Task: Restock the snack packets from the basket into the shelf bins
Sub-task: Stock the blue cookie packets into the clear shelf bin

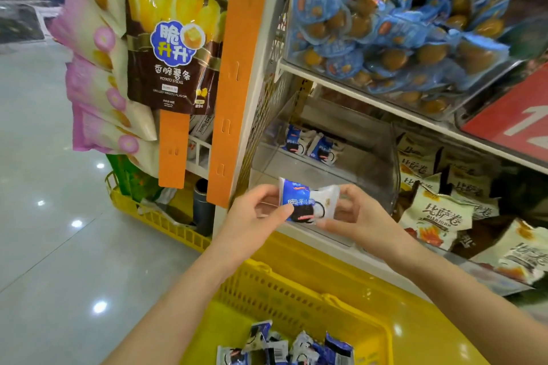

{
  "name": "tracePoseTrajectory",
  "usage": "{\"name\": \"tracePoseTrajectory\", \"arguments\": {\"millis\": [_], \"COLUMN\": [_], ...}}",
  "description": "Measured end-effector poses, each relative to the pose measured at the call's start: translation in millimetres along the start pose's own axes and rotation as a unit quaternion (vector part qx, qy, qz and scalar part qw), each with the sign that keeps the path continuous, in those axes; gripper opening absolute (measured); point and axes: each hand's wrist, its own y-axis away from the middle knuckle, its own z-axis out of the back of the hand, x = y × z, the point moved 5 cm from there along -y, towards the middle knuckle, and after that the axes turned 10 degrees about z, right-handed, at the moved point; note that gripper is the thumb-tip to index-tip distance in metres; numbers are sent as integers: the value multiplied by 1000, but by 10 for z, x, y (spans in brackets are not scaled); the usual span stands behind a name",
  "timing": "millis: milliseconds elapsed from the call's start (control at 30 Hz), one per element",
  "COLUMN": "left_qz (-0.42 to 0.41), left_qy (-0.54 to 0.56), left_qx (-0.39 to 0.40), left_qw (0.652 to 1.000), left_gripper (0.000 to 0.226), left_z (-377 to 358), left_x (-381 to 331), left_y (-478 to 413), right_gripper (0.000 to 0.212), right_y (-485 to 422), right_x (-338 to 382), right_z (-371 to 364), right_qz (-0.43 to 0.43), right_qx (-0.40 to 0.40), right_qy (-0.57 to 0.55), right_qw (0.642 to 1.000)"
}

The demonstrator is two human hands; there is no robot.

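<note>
Now | left hand (pixel 252 216) + right hand (pixel 358 216) | snack packet (pixel 308 201) pinched between

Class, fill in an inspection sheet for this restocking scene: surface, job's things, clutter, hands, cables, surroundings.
Surface: white shelf, tiered, carrying clear bins.
Job's things: held packet, blue and white, in front of the bin; two like packets lie at the bin's back; more packets in the yellow basket below.
Clutter: second basket on the floor at left, holding bags.
Hands: left hand and right hand each pinch an end of the held packet.
Cables: nothing seen.
Surroundings: upper bin full of blue packs; cream bags in the next bin; potato sticks bag on an orange strip; glossy floor.
</note>
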Motion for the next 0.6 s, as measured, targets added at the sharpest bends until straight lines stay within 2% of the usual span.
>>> {"name": "tracePoseTrajectory", "arguments": {"millis": [100,200,367,433,500,600], "left_qz": [-38,-80,-152,-179,-195,-215], "left_qy": [-95,-166,-273,-330,-415,-496], "left_qx": [-4,-10,5,-26,-48,-53], "left_qw": [995,983,950,926,887,840], "left_gripper": [23,32,33,31,29,30], "left_z": [-63,-139,-175,-119,-83,-80], "left_x": [-72,-164,-396,-407,-316,-138], "left_y": [-11,-58,-285,-408,-533,-657], "right_gripper": [43,40,17,13,14,34], "right_y": [32,14,-194,-370,-608,-1070], "right_x": [85,117,171,117,14,-221], "right_z": [33,94,270,445,608,742], "right_qz": [37,52,64,52,21,-26], "right_qx": [21,5,-29,-94,-156,-190], "right_qy": [56,99,151,191,226,258], "right_qw": [998,994,986,976,961,947]}}
